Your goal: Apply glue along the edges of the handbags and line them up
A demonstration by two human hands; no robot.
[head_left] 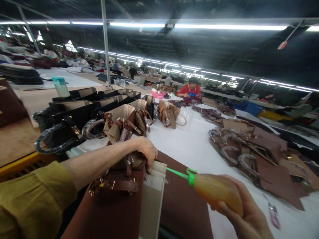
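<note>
A brown handbag (107,209) lies in front of me with its beige lining (152,202) showing along the opening. My left hand (147,151) reaches over the bag, its fingers bent down and gripping the bag at the lining's upper end; the fingertips are partly hidden. In my right hand (245,205) is a squeeze bottle (216,191) of amber contents, held on its side. Its long green nozzle (178,173) points left, the tip at the lining's upper edge. Whether the tip touches, I cannot tell. A brown strap with gold-coloured buckles (114,185) crosses the bag's front.
Black handbags (72,113) and brown-and-tan bags (119,121) stand at the left. Brown bag pieces with wrapped handles (251,152) are piled at the right, near small thread snips (274,214). Across the white table (191,142), a person in red (189,90) works.
</note>
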